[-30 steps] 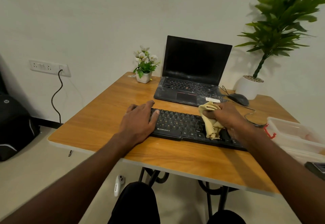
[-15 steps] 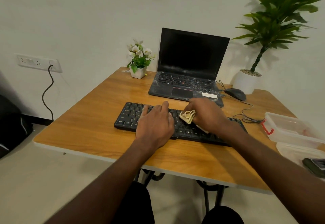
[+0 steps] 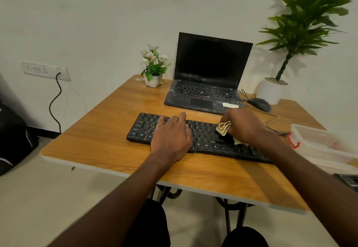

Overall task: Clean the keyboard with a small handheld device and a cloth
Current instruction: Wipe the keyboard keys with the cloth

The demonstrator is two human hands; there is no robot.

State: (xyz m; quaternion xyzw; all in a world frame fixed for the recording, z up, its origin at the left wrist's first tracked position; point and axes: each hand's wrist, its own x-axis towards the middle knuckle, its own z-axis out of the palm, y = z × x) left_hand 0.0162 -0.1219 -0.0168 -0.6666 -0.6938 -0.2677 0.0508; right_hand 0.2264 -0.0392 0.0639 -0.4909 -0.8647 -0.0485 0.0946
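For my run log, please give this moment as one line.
left hand: flat on keyboard | right hand: wiping with cloth

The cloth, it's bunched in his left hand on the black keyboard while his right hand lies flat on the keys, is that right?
Not quite: the hands are swapped. The head view shows the cloth bunched in the right hand on the black keyboard, while the left hand lies flat on the keys.

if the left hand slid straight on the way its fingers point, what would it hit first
Probably the laptop. The left hand lies flat on the keyboard, fingers pointing away and slightly right; past the keyboard's far edge comes a bare strip of table, then the laptop's front edge. Depth is uncertain.
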